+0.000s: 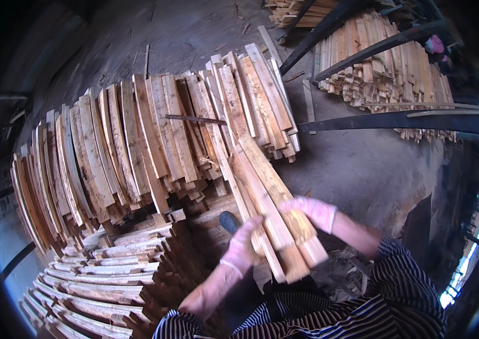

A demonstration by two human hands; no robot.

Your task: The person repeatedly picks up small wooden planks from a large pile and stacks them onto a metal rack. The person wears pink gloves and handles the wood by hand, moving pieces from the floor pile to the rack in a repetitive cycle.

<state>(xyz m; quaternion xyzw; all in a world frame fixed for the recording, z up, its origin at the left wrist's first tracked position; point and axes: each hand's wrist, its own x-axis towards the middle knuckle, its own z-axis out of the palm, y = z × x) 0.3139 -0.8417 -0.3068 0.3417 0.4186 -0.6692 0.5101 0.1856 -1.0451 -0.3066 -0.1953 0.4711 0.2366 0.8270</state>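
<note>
A bundle of several wooden boards [266, 203] slants between my two gloved hands, its near ends close to my body. My left hand [243, 246], in a pale pink glove, grips the bundle's left edge near the lower end. On the right edge, my right hand [310, 212] in a matching glove closes round the boards, with its fingers over the upper face. The far ends of the boards reach the near side of a long stack of planks [120, 141]; whether they rest on it I cannot tell.
A second stack of planks [103, 282] lies at the lower left. Dark metal beams [386, 121] cross the right side, before another plank pile [380, 62]. A dark stick [194, 119] lies on the long stack. Wood scraps [352, 277] litter the floor by my right side.
</note>
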